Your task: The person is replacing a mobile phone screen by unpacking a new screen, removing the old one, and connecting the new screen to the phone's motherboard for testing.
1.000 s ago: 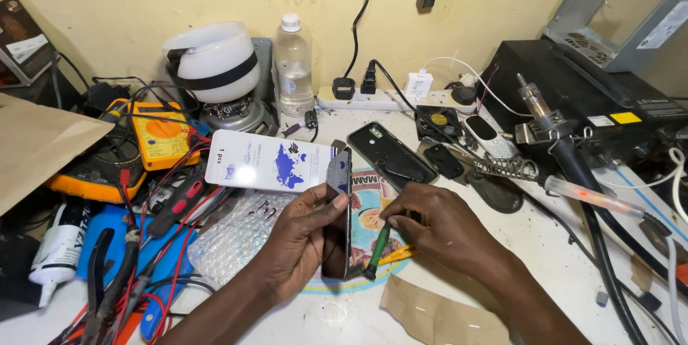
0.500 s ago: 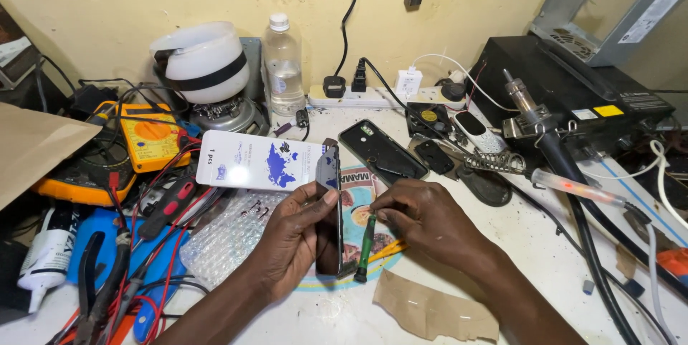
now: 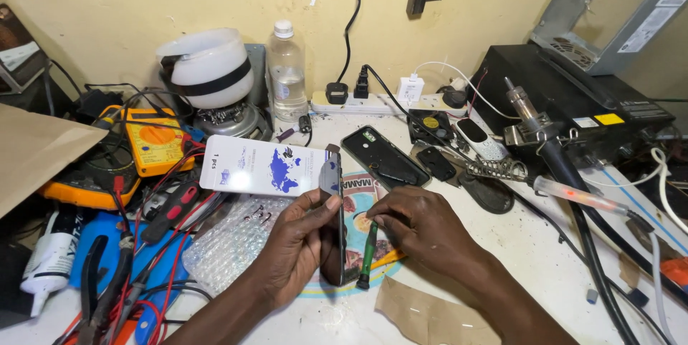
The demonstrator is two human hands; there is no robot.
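My left hand (image 3: 297, 245) grips a dark smartphone (image 3: 334, 194) standing on its long edge over a round printed mat (image 3: 358, 202). My right hand (image 3: 423, 227) holds a green-handled screwdriver (image 3: 366, 255) against the phone's right side, tip pointing down toward the mat. A black phone back cover (image 3: 383, 156) lies just beyond the hands. A white flat box with a blue map print (image 3: 261, 167) rests to the left of the phone's top end.
Yellow multimeter (image 3: 150, 137), pliers and red leads (image 3: 107, 273) crowd the left. Bubble wrap (image 3: 233, 241) lies by my left wrist. A water bottle (image 3: 287, 73), white lamp (image 3: 208, 69) and power strip (image 3: 358, 103) line the wall. A soldering station (image 3: 573, 101) and hot-air wand (image 3: 545, 137) stand right.
The view has shifted slightly. My right hand has brought the screwdriver closer against the phone's side; my left hand keeps the phone on edge.
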